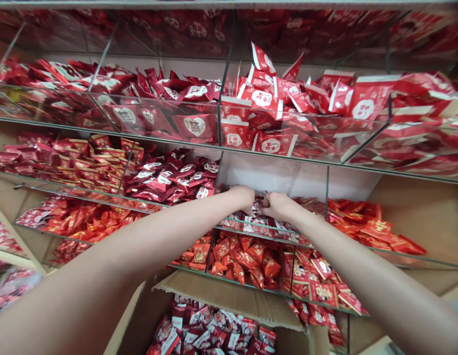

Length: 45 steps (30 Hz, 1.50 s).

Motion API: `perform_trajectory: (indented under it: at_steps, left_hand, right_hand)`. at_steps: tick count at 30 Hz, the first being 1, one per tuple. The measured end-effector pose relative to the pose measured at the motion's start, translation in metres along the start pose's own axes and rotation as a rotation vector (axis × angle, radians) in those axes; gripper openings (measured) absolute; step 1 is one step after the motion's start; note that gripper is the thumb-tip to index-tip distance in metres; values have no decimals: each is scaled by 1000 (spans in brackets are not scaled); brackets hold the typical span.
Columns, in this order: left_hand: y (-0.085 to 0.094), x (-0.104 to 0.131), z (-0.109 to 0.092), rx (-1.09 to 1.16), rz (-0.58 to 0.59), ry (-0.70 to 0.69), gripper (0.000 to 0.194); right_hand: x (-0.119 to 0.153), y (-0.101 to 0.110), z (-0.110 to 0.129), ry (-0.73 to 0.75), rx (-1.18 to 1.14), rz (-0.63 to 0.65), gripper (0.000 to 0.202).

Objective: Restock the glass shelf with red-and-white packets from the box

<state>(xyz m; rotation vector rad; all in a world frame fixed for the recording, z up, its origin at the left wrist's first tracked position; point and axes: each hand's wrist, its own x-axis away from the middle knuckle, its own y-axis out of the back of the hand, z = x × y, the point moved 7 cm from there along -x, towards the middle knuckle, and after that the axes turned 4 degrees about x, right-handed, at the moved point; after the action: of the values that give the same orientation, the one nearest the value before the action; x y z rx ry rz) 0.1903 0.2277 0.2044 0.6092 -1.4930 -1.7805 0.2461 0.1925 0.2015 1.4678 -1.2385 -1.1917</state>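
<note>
Both my arms stretch into a glass-fronted compartment of the middle shelf. My left hand (244, 198) is closed, its knuckles up and its fingertips down among small dark-red and white wrapped packets (257, 224). Close beside it on the right, my right hand (279, 205) is curled too, thumb and fingers pinched at the same packets. A few dark wrapped packets (257, 203) show in the narrow gap between the two hands, touching the fingers. How many each hand grips is hidden.
An open cardboard box (229, 296) with similar packets stands below. Glass dividers (328, 190) and a low glass front edge (265, 231) bound the compartment. Overhead, the upper shelf (169, 140) holds red packets (262, 98). Orange-red packets (376, 224) lie to the right.
</note>
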Motion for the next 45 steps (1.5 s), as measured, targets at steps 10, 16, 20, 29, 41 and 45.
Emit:
perform_trajectory:
  at_steps: [10, 16, 20, 29, 41, 45]
  left_hand:
    - [-2, 5, 7, -16, -78, 53, 41]
    - [1, 9, 3, -14, -84, 52, 58]
    - [3, 5, 4, -4, -80, 58, 69]
    - [5, 0, 7, -6, 16, 19, 50]
    - [0, 7, 11, -60, -18, 58, 32]
    - [5, 8, 7, -27, -46, 47, 42]
  right_hand:
    - [3, 4, 5, 29, 78, 4, 21]
    - [2, 3, 7, 39, 100, -7, 27]
    - [-1, 0, 8, 63, 98, -13, 28]
    - [2, 4, 9, 75, 43, -26, 30]
    - [-1, -1, 8, 91, 39, -9, 25]
    - [-3, -3, 8, 94, 40, -8, 26]
